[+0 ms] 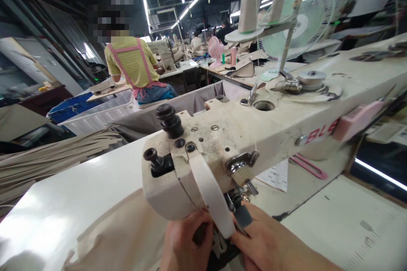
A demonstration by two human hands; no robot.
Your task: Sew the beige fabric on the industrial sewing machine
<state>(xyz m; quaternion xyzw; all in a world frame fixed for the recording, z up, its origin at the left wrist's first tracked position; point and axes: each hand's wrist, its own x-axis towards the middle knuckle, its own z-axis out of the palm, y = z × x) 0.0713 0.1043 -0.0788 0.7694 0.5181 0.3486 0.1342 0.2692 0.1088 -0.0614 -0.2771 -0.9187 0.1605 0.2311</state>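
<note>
A cream industrial sewing machine fills the middle of the view, its head partly covering the sewing area. Under the head, my left hand is closed with curled fingers, at the edge of a piece of beige fabric that spreads left over the table. My right hand is closed too, its fingertips close to the needle area behind a white curved guard. Between the hands lies some dark material. The needle and what the right fingers pinch are hidden.
White tabletop surrounds the machine. Stacked beige fabric strips lie at left. Thread cones and a fan stand behind. A pink thread snipper rests under the arm. Ahead sits a person in a yellow shirt, beyond a cloth-lined bin.
</note>
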